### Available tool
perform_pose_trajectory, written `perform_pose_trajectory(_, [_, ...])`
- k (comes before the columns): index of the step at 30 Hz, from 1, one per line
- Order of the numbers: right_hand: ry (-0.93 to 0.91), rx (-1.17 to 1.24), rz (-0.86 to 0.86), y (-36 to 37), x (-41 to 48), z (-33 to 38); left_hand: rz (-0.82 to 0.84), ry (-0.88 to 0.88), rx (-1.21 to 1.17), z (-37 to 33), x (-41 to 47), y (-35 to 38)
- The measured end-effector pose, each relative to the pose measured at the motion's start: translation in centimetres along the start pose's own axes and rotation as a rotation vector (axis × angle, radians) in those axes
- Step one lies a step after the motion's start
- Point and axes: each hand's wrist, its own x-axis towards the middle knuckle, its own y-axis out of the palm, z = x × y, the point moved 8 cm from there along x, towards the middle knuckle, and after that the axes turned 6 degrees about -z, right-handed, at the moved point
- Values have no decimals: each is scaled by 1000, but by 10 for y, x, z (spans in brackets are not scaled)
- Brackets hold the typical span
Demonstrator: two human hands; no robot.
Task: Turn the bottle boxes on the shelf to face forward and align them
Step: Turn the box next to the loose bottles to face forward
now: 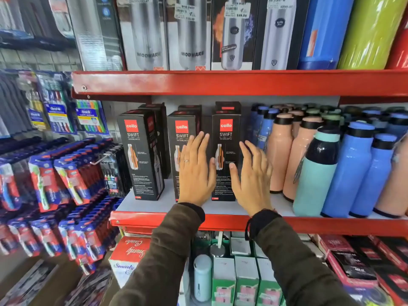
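Both hands' fingers are spread and released: left hand [195, 171] before the middle box [182, 138], right hand [251, 173] beside the right box [225, 138].

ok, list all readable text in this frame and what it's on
"cello" / "SWIFT": left black box, middle black box, right black box
"MODWARE": two boxes above
"Oral-B": toothbrush pack
"Smarty": red-and-white box
Price stickers and fine print: too blurred.

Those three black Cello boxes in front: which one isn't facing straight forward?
The leftmost box: it is turned, showing its side panel as well as its front. The middle box and right box, by the open hands, show mainly their fronts.
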Motion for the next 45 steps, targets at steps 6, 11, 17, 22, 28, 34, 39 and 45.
perform_pose_trajectory(6, [100, 28, 65, 36, -10, -18, 90, -122, -175, 16, -15, 32])
perform_pose_trajectory(11, [297, 257, 216, 83, -16, -42, 240, -458, -441, 38, -35, 79])
perform_pose_trajectory(17, [508, 577, 338, 115, -20, -48, 360, -863, -570, 60, -55, 121])
perform_pose_trajectory(22, [591, 587, 319, 129, -27, -60, 364, -931, -624, 68, -65, 134])
perform_pose_trajectory(28, [619, 596, 262, 126, -27, -64, 312, -881, -601, 71, -67, 134])
perform_pose_trajectory(34, [632, 744, 214, 114, -25, -67, 226, -858, -677, 59, -61, 122])
perform_pose_trajectory(39, [616, 852, 269, 101, -11, -63, 89, -946, -751, 46, -57, 110])
perform_pose_trajectory(45, [576, 818, 202, 90, -1, -71, -6, -937, -783, 32, -64, 106])
